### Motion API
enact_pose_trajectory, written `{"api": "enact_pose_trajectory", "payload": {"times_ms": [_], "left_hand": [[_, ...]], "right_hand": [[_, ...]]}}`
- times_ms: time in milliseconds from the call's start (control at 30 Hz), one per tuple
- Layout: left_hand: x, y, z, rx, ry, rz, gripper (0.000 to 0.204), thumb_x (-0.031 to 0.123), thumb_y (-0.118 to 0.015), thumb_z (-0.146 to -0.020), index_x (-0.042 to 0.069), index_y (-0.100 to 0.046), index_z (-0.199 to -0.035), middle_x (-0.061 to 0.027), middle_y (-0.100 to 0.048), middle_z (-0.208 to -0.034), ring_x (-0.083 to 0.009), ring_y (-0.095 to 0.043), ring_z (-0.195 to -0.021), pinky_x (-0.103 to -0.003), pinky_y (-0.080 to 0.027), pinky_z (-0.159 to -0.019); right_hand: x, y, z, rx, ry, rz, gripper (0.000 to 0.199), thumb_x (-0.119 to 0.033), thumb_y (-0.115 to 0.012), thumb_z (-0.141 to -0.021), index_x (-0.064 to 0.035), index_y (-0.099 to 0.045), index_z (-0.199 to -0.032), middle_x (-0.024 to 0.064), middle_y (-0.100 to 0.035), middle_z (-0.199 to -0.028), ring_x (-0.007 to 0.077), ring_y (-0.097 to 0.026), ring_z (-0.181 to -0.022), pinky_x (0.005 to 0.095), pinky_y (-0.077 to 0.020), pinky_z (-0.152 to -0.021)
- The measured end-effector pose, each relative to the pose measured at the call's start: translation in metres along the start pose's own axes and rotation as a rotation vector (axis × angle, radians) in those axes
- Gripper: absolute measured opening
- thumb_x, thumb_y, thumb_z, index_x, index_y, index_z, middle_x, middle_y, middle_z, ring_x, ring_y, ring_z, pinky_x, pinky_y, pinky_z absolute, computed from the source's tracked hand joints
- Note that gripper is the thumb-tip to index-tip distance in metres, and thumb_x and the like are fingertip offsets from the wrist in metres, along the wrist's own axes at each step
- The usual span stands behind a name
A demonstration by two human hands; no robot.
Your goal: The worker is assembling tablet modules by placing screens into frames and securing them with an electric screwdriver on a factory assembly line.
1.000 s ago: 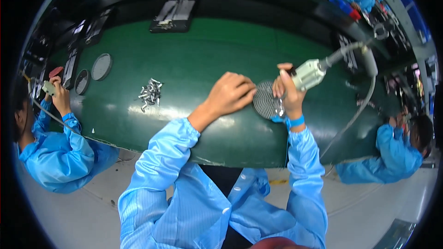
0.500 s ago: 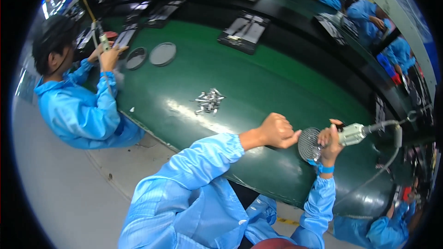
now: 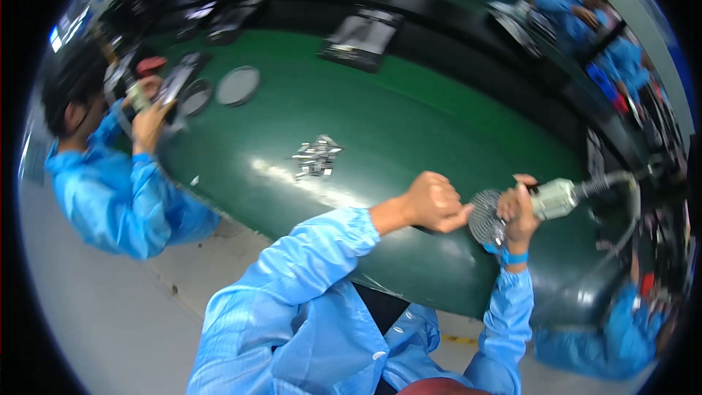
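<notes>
My left hand is closed in a fist over the green table, its thumb pointing at the edge of a round perforated grey dish. Whatever that fist may hold is hidden. At the dish's right side, my right hand is wrapped around a pale green electric screwdriver, which lies sideways with its cable end to the right. The screwdriver's tip is hidden behind my fingers. A blue band circles my right wrist. Left of my fist lies a loose pile of small shiny metal parts.
Two round dishes lie at the far left, near a co-worker holding another pale screwdriver. A black tray with flat parts stands at the back of the green table. Other people in blue sit at the far right. The screwdriver's cable loops at right.
My view has swung slightly, so the pile and trays appear farther left. Both my hands keep nearly the same place by the perforated dish. The co-worker's hands have shifted around a dark flat piece.
</notes>
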State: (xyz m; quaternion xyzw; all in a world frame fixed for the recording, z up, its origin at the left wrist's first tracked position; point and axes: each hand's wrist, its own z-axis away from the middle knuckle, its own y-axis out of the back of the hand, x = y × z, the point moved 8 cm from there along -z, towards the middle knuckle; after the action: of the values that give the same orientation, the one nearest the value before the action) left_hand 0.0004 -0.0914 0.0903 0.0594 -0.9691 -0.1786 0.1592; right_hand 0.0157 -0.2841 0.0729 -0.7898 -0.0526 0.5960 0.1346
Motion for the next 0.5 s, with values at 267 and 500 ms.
{"api": "enact_pose_trajectory", "payload": {"times_ms": [267,500], "left_hand": [[-0.005,-0.002,0.002,-0.135,0.019,-0.071,0.042,0.009,-0.074,-0.073,0.013,-0.044,-0.043,-0.0037,-0.044,-0.041,-0.0222,-0.044,-0.035,-0.035,-0.034,-0.039],[-0.005,-0.005,0.006,-0.120,0.002,-0.029,0.045,0.005,-0.072,-0.075,0.010,-0.039,-0.045,-0.0050,-0.039,-0.043,-0.0238,-0.038,-0.036,-0.036,-0.028,-0.040]], "right_hand": [[0.000,-0.018,-0.011,-0.028,0.003,-0.123,0.027,-0.003,-0.067,-0.091,0.0059,-0.058,-0.114,0.0023,-0.051,-0.061,0.0111,-0.049,-0.048,0.0289,-0.0436,-0.048],[-0.013,-0.012,-0.018,-0.151,0.106,-0.170,0.119,-0.091,-0.019,-0.080,0.0141,-0.053,-0.123,0.0122,-0.055,-0.066,0.0228,-0.052,-0.058,0.0380,-0.0451,-0.059]]}}
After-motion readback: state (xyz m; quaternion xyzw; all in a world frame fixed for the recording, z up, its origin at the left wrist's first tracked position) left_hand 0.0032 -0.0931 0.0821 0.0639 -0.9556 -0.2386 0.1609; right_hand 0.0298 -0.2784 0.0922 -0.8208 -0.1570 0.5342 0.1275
